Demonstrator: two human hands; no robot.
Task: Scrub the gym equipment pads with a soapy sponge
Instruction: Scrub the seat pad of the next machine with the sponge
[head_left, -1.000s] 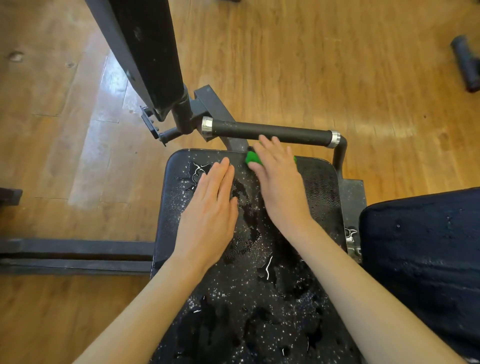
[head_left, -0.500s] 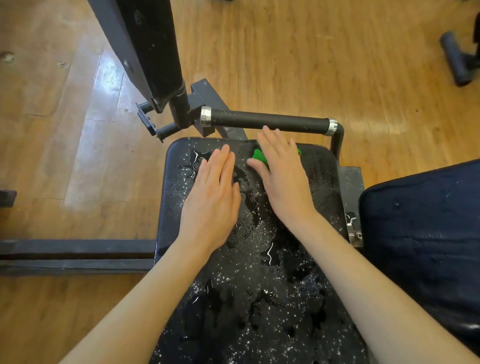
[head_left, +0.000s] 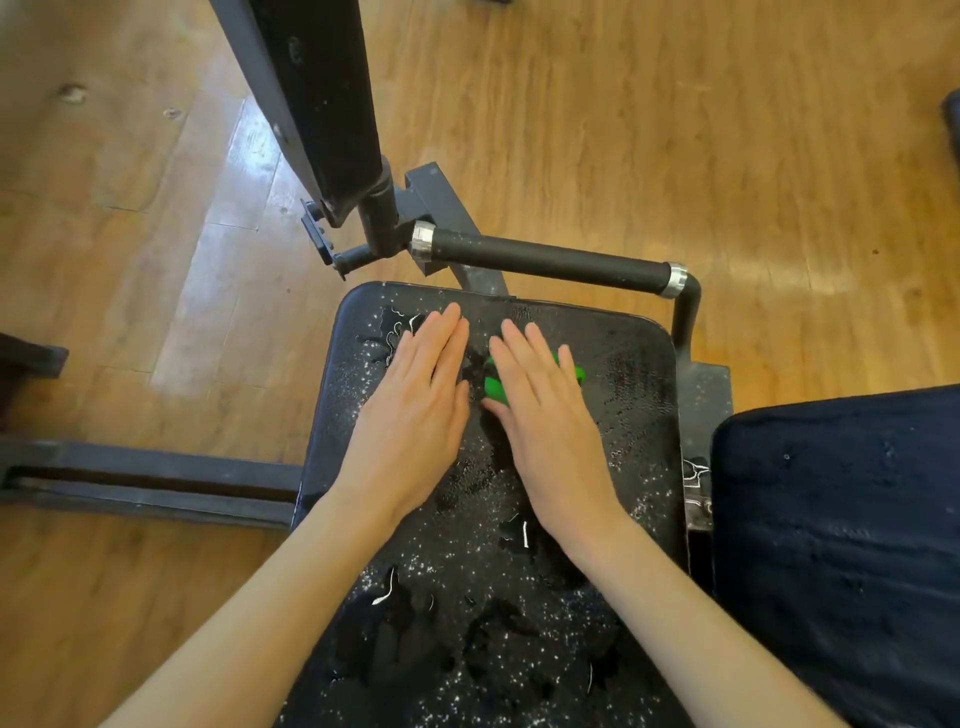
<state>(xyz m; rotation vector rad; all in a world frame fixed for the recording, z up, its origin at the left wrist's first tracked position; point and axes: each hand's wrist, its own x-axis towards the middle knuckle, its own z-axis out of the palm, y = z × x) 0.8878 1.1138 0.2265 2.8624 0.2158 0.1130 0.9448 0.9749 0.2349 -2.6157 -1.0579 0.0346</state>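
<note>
Wet black pad (head_left: 628, 415) (suds-flecked), green sponge (head_left: 493, 388), seemingly flat

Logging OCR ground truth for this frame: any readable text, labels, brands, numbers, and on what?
None readable.
Wet black pad: only white soap flecks and squiggly streaks, no lettering.
Green sponge under the right hand: no print showing.
Handle bar and black post: no visible label or number.
Left hand lies flat on the pad.

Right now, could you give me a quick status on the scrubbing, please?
Left hand flat on wet seat pad. Right hand pressing green sponge near pad's far end. Handle bar just beyond, not touching.
</note>
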